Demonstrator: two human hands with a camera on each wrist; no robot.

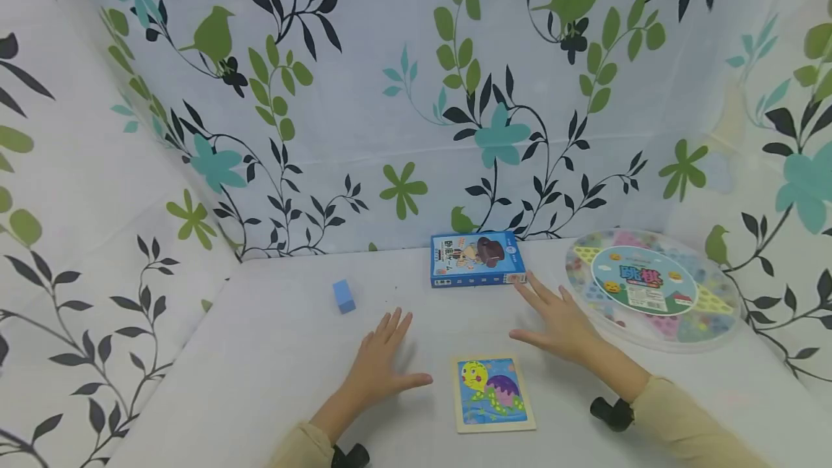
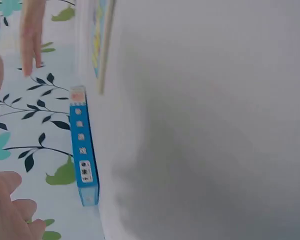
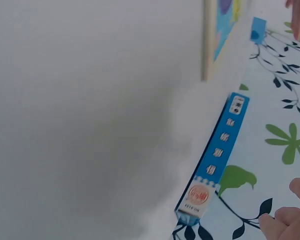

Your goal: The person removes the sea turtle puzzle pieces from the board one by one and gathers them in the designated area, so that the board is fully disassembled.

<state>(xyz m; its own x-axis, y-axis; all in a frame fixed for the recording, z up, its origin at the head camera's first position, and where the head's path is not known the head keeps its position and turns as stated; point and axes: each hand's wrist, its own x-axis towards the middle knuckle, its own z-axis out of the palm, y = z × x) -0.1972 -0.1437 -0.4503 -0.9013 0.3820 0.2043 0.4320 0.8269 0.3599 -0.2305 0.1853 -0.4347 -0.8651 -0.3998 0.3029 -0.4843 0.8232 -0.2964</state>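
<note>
My left hand hovers over the white table with fingers spread, left of a wooden-framed turtle picture puzzle. On the puzzle's other side, my right hand is also spread and holds nothing. Its fingertips reach the near right corner of a blue game box in the head view. Beyond the left fingertips lies a small blue block. Both wrist views show the side of the blue box and part of the puzzle's edge.
A round, clear-lidded board game set with colourful pieces lies at the right, close beside my right forearm. Patterned cloth with leaves and birds hangs behind the table and along its sides. Dark wrist cameras show below the sleeves.
</note>
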